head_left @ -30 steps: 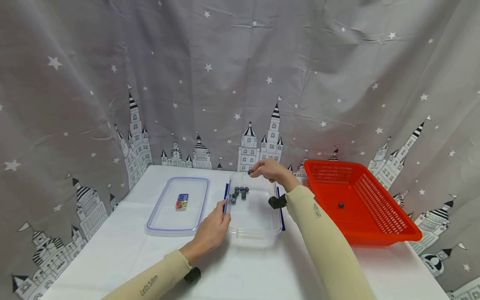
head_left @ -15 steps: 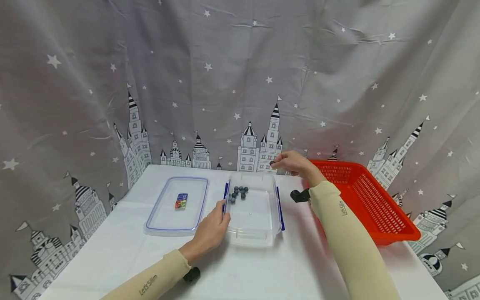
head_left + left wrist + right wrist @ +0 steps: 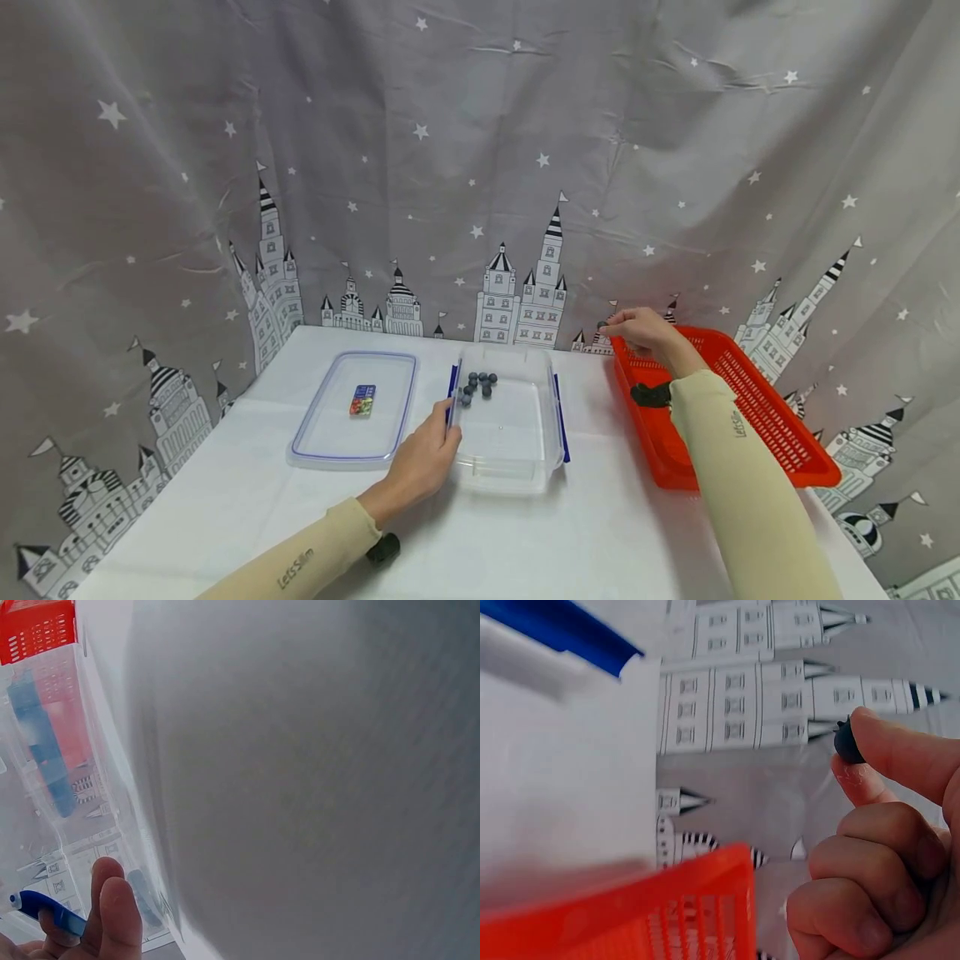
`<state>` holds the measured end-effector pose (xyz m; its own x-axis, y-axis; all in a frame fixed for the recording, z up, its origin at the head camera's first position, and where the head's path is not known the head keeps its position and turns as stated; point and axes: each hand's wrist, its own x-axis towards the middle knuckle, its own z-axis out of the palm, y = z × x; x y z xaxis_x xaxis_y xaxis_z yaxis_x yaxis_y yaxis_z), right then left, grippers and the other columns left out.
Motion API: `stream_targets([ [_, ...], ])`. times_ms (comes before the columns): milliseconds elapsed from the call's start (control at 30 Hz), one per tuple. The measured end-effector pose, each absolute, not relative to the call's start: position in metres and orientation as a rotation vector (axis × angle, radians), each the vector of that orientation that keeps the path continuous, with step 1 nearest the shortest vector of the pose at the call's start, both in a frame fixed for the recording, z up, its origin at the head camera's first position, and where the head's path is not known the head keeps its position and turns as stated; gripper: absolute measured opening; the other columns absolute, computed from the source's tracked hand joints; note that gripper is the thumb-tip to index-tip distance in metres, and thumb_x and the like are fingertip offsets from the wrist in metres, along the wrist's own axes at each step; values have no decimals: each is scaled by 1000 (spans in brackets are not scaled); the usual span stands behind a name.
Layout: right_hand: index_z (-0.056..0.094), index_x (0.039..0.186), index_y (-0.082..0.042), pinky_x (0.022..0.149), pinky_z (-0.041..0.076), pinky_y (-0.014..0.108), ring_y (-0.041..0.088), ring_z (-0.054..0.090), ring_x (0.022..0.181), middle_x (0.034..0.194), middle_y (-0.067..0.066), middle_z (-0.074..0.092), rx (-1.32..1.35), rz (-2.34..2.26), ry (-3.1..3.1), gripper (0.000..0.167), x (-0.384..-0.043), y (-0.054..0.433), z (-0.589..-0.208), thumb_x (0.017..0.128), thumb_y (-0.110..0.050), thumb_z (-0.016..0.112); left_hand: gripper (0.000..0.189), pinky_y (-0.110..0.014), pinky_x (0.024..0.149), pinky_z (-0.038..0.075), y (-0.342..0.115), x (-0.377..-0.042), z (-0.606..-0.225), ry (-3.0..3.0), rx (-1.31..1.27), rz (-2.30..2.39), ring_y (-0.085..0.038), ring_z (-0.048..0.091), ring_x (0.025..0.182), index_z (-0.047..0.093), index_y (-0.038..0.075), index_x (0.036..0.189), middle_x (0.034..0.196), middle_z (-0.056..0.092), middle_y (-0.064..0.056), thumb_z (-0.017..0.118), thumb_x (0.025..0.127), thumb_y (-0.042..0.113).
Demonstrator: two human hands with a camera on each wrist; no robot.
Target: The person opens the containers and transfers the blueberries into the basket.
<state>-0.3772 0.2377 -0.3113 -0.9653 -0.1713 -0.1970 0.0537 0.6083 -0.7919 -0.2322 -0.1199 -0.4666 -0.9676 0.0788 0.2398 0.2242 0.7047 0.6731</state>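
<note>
My right hand (image 3: 647,331) is raised over the left rim of the red basket (image 3: 663,454). Between thumb and forefinger it pinches a dark blueberry (image 3: 847,745); the other fingers are curled into the palm. On the table, a clear plastic container (image 3: 517,425) holds several blueberries (image 3: 473,378) clustered in its back left part. My left hand (image 3: 423,457) grips the container's left wall, thumb on the near side, beside a blue clasp (image 3: 51,912). The forearm hides part of the basket's inside.
Left of the container lies its clear lid (image 3: 318,433) with a blue seal and a small colourful label (image 3: 362,401). A grey curtain (image 3: 420,183) printed with stars and castles hangs behind the white table (image 3: 225,517).
My right hand has moved right with the blueberry, from above the container to above the basket's left edge. The left hand and the container have stayed put.
</note>
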Motion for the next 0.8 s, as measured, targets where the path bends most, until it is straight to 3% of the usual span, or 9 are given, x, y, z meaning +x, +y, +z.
stream_targets([
  [200,55,134,3,53,31,27,10,31,49,53,-8,36,-37,-1308,2614,48,-376,267,-322,98,-27,64,51,-32,59,43,-119,-233,-466,-2732,-242,-1121,-17,56,74,37,7,153,137,60,-16,41,106,28],
  [433,54,136,3,52,34,26,10,35,49,54,-7,36,85,-1305,2601,49,-372,293,-335,99,-29,62,52,-38,77,51,-120,-232,-466,-2751,-222,-1093,-20,61,90,37,7,153,142,58,-16,41,105,28],
  [500,59,128,1,53,35,27,11,37,50,55,-7,37,113,-1301,2607,42,-371,300,-338,99,-29,62,53,-40,81,51,-120,-232,-466,-2755,-216,-1097,-20,61,93,36,8,154,144,57,-15,41,106,29],
  [567,66,105,-5,55,37,27,13,40,52,56,-5,39,155,-1289,2611,27,-370,306,-342,99,-31,62,53,-41,83,51,-119,-232,-466,-2755,-215,-1099,-21,61,94,36,8,154,145,56,-15,40,106,29],
  [667,55,71,-14,56,38,27,14,42,53,56,-5,40,216,-1270,2615,33,-370,315,-348,98,-31,63,53,-43,85,52,-119,-232,-465,-2759,-215,-1098,-21,61,95,35,8,154,147,54,-16,40,106,29],
  [733,47,63,-18,57,39,27,14,43,54,56,-5,40,245,-1251,2613,40,-370,320,-352,97,-31,63,53,-44,87,52,-119,-231,-465,-2761,-215,-1099,-21,62,96,35,8,154,147,54,-16,40,106,29],
  [800,51,65,-16,58,41,27,14,44,55,57,-4,42,255,-1218,2621,36,-369,325,-357,96,-31,64,53,-46,90,52,-119,-231,-465,-2763,-218,-1093,-22,62,99,36,8,154,148,53,-16,40,106,29],
])
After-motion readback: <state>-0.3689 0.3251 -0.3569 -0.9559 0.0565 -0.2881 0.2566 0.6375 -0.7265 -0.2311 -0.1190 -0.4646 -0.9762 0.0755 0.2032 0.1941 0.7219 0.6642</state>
